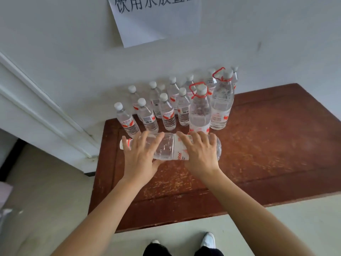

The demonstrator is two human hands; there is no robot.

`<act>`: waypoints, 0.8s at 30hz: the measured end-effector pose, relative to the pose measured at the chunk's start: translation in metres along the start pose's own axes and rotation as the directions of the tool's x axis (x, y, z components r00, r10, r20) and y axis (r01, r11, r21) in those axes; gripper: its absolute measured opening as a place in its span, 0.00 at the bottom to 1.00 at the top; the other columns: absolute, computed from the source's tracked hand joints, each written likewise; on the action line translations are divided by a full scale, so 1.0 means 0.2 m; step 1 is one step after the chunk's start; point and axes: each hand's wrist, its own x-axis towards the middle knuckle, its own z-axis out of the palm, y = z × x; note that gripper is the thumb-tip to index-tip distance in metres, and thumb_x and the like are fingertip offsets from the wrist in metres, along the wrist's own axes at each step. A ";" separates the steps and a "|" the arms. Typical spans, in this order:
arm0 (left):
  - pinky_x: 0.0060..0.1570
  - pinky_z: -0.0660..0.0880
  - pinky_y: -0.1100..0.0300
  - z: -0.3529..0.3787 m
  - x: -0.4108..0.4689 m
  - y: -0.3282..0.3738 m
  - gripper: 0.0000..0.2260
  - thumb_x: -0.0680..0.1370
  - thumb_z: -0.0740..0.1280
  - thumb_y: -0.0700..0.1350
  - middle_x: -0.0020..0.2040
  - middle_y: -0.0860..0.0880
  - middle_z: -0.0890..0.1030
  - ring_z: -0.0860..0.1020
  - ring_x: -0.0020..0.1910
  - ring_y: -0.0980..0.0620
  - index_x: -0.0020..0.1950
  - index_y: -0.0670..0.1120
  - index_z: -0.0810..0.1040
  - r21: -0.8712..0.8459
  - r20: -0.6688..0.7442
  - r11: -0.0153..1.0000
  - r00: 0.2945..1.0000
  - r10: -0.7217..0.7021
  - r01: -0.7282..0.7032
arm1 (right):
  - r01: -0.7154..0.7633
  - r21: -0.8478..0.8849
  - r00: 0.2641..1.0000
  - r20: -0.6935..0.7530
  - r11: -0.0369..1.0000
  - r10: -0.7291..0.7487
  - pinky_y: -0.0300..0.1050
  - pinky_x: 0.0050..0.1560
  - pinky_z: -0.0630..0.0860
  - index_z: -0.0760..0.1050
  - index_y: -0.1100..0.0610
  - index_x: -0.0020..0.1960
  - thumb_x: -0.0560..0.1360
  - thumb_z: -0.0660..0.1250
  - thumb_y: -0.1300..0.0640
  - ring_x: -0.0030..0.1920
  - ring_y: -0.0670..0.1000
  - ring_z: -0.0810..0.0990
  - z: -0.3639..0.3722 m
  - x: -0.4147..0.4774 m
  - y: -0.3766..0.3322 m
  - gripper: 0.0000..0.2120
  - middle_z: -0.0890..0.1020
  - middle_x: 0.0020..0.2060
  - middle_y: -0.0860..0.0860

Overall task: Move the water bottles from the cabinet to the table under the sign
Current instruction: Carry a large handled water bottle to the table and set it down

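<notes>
Right now both hands are holding a large bottle [169, 148] that is lying on its side over the 9 o'clock side of the brown wooden table [267, 145]. Its white cap is pointing toward 9 o'clock and its base toward 3 o'clock. The left hand [140, 156] is wrapping the neck end, its fingers spreading and curling over the top of the bottle while the thumb is pressing in from beneath. The right hand [199, 154] is covering the labelled half, fingers fanning out and bending over the curve of the plastic. Its thumb is not showing clearly, so I cannot tell how far it is reaching round. Whether the bottle is resting on the wood or hanging just above it is also unclear.

At 12 o'clock from the held bottle, a cluster of small bottles [166, 113] with white caps is standing upright against the wall [73, 52]. At about 1 o'clock the nearer tall bottle [200, 111] is standing just beyond the right hand's fingertips. The farther tall bottle [221, 104] is standing just beside it, and both are carrying red loops at the neck. Farther up at 12 o'clock a paper sign [156, 19] with handwritten characters is hanging on the wall. A white door frame [36, 108] is running along at 9 to 10 o'clock, and at 6 o'clock white shoes [209, 239] are showing on the floor
</notes>
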 end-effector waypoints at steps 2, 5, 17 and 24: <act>0.69 0.58 0.25 0.10 0.03 -0.06 0.42 0.68 0.79 0.58 0.73 0.44 0.68 0.67 0.74 0.39 0.78 0.58 0.63 -0.024 0.083 0.999 0.996 -0.027 0.029 | 0.006 -0.019 0.999 0.045 1.000 -0.005 0.70 0.67 0.64 0.63 0.43 0.76 0.62 0.79 0.46 0.66 0.61 0.73 0.09 0.07 -0.01 0.46 0.77 0.64 0.54; 0.71 0.58 0.26 0.23 0.02 -0.12 0.40 0.72 0.74 0.62 0.77 0.42 0.66 0.64 0.77 0.39 0.80 0.60 0.58 -0.077 0.226 0.994 0.972 -0.062 0.081 | 0.012 -0.073 0.990 0.144 0.997 -0.002 0.69 0.70 0.60 0.62 0.43 0.77 0.64 0.78 0.44 0.70 0.62 0.70 0.14 0.11 -0.03 0.46 0.75 0.67 0.54; 0.70 0.65 0.32 0.51 0.10 -0.11 0.59 0.61 0.80 0.66 0.79 0.37 0.60 0.62 0.77 0.35 0.82 0.50 0.51 -0.159 0.983 -0.625 0.184 -0.026 0.765 | -0.155 -0.126 0.939 0.289 0.980 0.186 0.67 0.72 0.58 0.60 0.43 0.78 0.69 0.74 0.45 0.70 0.60 0.70 0.28 0.19 -0.04 0.41 0.74 0.70 0.53; 0.54 0.80 0.37 0.50 0.43 -0.13 0.31 0.68 0.79 0.58 0.58 0.46 0.85 0.84 0.58 0.43 0.68 0.52 0.74 -0.474 0.856 -0.567 0.503 -0.117 0.674 | -0.267 0.047 0.939 0.237 0.963 0.248 0.68 0.72 0.62 0.55 0.42 0.80 0.72 0.68 0.34 0.72 0.60 0.69 0.35 0.24 -0.07 0.41 0.72 0.72 0.53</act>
